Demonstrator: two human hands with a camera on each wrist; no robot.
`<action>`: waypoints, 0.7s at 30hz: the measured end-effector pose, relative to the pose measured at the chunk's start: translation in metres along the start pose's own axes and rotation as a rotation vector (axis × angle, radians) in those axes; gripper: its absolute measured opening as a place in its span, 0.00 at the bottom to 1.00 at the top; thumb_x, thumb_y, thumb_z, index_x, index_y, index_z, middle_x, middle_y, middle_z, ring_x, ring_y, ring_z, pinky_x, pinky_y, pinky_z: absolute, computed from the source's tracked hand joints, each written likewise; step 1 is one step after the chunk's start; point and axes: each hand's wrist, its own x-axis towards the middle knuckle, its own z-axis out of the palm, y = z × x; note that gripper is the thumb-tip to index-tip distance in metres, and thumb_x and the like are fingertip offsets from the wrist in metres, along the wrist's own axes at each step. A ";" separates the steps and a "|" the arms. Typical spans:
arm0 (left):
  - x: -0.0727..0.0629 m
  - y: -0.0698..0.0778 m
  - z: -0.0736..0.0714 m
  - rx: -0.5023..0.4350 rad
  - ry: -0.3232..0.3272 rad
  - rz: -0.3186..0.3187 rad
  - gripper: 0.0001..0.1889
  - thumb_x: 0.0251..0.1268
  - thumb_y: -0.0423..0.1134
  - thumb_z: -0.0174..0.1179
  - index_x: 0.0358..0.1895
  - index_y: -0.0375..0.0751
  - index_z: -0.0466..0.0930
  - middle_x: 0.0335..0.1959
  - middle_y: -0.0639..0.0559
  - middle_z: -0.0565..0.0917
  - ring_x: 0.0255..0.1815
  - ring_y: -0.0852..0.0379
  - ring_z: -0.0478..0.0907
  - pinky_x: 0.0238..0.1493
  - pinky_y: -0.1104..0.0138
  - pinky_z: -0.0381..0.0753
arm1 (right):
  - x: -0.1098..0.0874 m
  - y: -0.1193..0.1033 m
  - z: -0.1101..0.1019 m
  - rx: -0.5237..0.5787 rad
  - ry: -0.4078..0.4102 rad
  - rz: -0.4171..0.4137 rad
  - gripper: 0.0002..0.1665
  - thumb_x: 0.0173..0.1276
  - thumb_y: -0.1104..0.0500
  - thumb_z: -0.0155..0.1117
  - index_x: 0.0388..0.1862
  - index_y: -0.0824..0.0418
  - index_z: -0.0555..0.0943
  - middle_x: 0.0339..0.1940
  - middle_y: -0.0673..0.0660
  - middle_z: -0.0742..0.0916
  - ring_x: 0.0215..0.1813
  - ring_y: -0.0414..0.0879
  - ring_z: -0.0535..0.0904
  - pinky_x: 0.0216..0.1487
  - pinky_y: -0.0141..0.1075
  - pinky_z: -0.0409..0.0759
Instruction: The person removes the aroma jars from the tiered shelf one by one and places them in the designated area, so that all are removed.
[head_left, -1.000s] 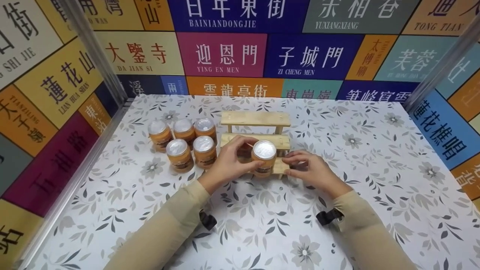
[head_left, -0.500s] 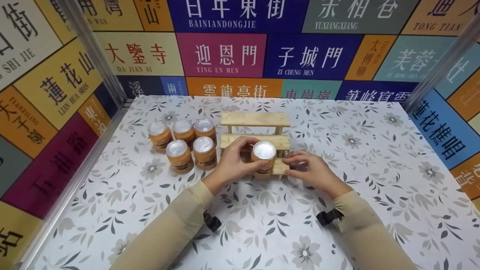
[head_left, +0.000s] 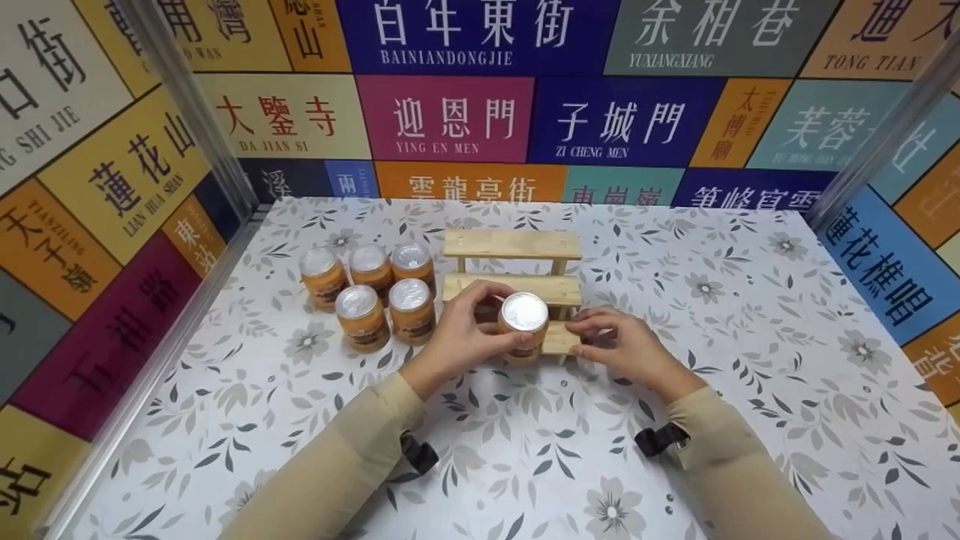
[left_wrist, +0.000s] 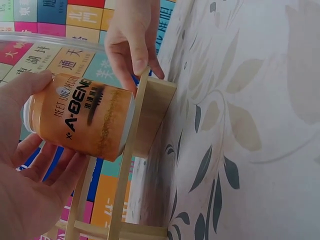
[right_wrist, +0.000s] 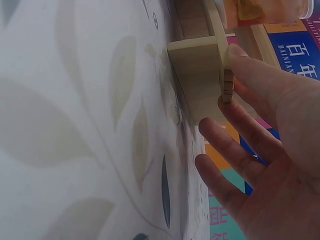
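Note:
An orange jar [head_left: 523,316] with a silvery top stands over the lowest step of a small three-step wooden rack [head_left: 513,244]. My left hand [head_left: 466,330] grips it from the left, thumb in front and fingers behind. In the left wrist view the jar [left_wrist: 82,117] bears dark printed lettering, and its base is right at the step's board. My right hand [head_left: 628,343] is at the right end of that lowest step. The right wrist view shows the thumb and index finger pinching the board's end [right_wrist: 226,75], the other fingers spread below.
Several matching orange jars [head_left: 364,322] stand in two rows on the table left of the rack. The table wears a white leaf-patterned cover [head_left: 525,465]. Panels printed with coloured signs [head_left: 450,120] rise behind and at both sides.
The jar has shifted slightly left and toward me with my left hand. My right hand stays at the step's end. The head view has tilted up a little.

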 end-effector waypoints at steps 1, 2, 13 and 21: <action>-0.001 0.000 -0.001 0.014 0.004 0.006 0.31 0.50 0.40 0.82 0.58 0.43 0.79 0.52 0.46 0.81 0.53 0.48 0.84 0.56 0.63 0.88 | 0.000 0.000 0.000 0.002 -0.002 0.000 0.24 0.60 0.60 0.80 0.56 0.57 0.87 0.62 0.57 0.85 0.64 0.53 0.80 0.63 0.45 0.85; -0.002 0.000 -0.002 0.030 0.009 0.013 0.31 0.50 0.40 0.82 0.58 0.43 0.79 0.52 0.47 0.81 0.53 0.49 0.84 0.56 0.63 0.88 | 0.000 0.000 0.000 0.001 -0.004 -0.001 0.24 0.60 0.59 0.80 0.57 0.57 0.87 0.62 0.57 0.85 0.64 0.54 0.80 0.63 0.46 0.85; -0.014 0.002 -0.022 0.104 0.067 0.053 0.32 0.47 0.41 0.83 0.57 0.43 0.80 0.54 0.49 0.82 0.54 0.52 0.82 0.58 0.62 0.85 | 0.002 0.003 0.000 -0.037 -0.007 -0.012 0.24 0.60 0.58 0.80 0.56 0.56 0.88 0.61 0.56 0.85 0.64 0.53 0.79 0.62 0.47 0.85; -0.025 0.010 -0.046 0.092 0.114 0.069 0.30 0.49 0.40 0.82 0.58 0.43 0.80 0.54 0.49 0.82 0.56 0.52 0.81 0.60 0.59 0.85 | 0.001 0.000 0.001 -0.012 0.002 -0.048 0.22 0.62 0.60 0.79 0.56 0.59 0.88 0.60 0.60 0.85 0.64 0.56 0.80 0.61 0.50 0.85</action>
